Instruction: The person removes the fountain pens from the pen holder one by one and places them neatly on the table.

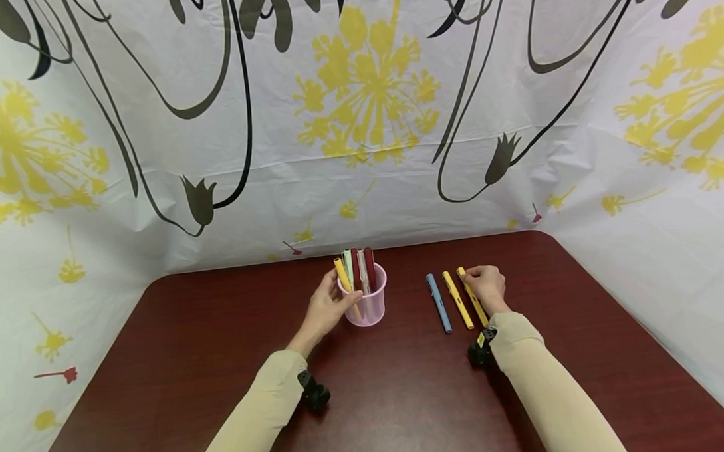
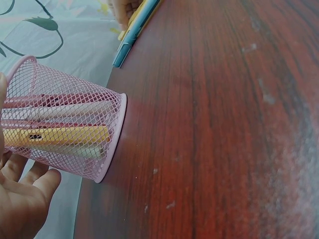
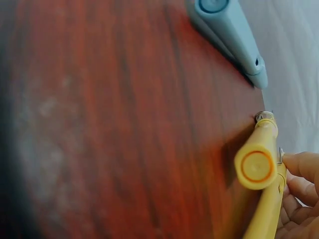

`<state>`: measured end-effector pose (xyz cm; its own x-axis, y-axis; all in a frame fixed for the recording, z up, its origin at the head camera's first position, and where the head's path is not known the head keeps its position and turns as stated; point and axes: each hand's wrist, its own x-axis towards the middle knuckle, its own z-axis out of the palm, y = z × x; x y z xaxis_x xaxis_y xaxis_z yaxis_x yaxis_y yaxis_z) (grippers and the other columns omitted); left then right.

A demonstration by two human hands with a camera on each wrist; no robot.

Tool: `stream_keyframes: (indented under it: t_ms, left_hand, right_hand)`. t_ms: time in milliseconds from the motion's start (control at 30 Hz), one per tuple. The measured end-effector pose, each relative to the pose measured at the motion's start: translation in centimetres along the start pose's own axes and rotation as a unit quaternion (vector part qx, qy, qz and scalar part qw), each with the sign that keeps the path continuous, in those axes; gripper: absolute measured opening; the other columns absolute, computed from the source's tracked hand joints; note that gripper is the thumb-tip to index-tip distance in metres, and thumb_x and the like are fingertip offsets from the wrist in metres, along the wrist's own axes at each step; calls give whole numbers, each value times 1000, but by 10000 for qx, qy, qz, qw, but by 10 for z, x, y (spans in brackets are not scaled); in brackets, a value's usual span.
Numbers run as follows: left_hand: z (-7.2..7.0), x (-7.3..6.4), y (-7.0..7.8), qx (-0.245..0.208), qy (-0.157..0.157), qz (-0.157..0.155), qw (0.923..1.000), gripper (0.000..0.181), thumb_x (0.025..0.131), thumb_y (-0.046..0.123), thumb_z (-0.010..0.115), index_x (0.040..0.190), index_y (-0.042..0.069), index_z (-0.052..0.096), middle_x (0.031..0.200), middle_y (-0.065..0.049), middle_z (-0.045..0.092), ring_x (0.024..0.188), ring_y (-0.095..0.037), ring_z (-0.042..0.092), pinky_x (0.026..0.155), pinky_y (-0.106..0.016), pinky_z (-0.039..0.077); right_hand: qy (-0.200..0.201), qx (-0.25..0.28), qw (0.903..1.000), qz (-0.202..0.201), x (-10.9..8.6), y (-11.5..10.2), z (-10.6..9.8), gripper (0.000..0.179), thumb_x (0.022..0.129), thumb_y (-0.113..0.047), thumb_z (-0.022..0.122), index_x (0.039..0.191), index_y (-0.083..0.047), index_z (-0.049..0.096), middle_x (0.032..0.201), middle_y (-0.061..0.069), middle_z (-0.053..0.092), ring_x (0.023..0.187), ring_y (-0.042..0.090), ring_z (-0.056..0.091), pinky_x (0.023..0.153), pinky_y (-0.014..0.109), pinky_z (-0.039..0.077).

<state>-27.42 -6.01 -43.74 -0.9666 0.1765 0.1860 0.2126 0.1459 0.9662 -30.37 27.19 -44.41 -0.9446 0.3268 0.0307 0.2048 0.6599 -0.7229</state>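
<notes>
A pink mesh pen cup (image 1: pixel 373 311) stands upright on the table, with several pens in it, among them a yellow pen (image 1: pixel 342 274) and dark red ones. My left hand (image 1: pixel 324 306) grips the cup from its left side, thumb in front and fingers behind. To the right, a blue pen (image 1: pixel 439 304) and two yellow pens lie side by side. My right hand (image 1: pixel 488 288) pinches the far end of the rightmost yellow pen (image 1: pixel 476 304). Beside it, the middle yellow pen (image 1: pixel 458 300) lies untouched. In the right wrist view, the fingers (image 3: pixel 301 167) meet the pen near its clip.
The dark red-brown table (image 1: pixel 379 385) has rounded far corners. A white patterned cloth (image 1: pixel 275 142) hangs behind it and along both sides. Small cameras (image 1: pixel 314 390) are strapped to both wrists.
</notes>
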Motion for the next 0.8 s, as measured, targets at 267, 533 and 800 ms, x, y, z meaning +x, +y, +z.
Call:
stream_keyframes:
  t_ms: [267,533,800]
  left_hand:
    - [1,1,1,-115,-9,-53,9999,74,84,17,71,144,3,30,147,-20,37,137,-31,32,113,-43,28]
    - [-2,-7,21,-107,-124,-154,9997,74,85,12,70,144,-3,27,147,-25,34,137,-36,30,112,-48,27]
    - [-2,-14,34,-42,-114,-145,9998,72,86,13,69,143,-5,28,146,-26,34,137,-36,30,112,-47,27]
  right_hand:
    - [105,-24,9999,53,-3,-1,3,28,91,-17,60,109,3,67,109,23,65,81,31,60,63,37,49]
    - [193,-62,9998,82,-3,-4,6,25,91,-16,62,106,3,68,106,22,66,78,29,59,64,38,47]
    - [163,-54,9998,-81,-3,0,5,26,91,-15,60,107,4,67,107,24,65,84,33,58,70,43,47]
